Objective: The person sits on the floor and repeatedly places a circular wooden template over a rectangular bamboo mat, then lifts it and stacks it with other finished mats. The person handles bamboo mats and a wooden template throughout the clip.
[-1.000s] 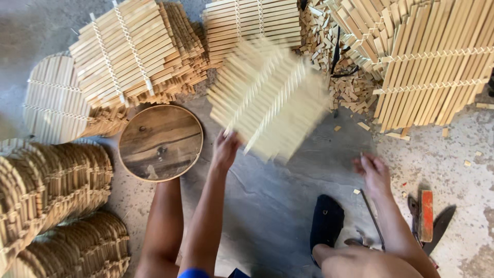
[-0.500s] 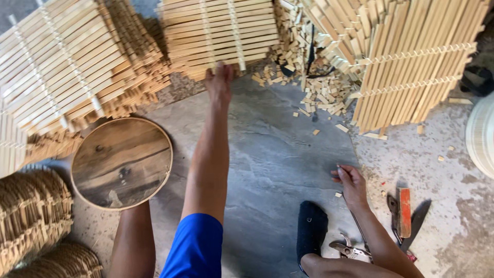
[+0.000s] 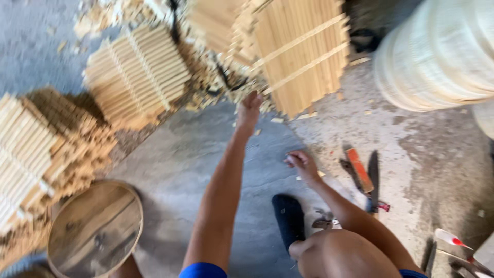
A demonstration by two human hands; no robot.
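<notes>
**Around the work spot on the concrete floor**

A round wooden lid (image 3: 95, 229) lies flat at the lower left; stacks of slatted bamboo mats (image 3: 136, 74) stand along the left and top; loose wood chips (image 3: 206, 77) litter the ground between them; a pale, ribbed round basket (image 3: 437, 56) fills the upper right; a dark sandal (image 3: 289, 219) sits on the grey floor (image 3: 175, 159); a red-handled blade (image 3: 360, 172) lies near the right; further tools (image 3: 455, 247) lie at the lower right corner.
</notes>
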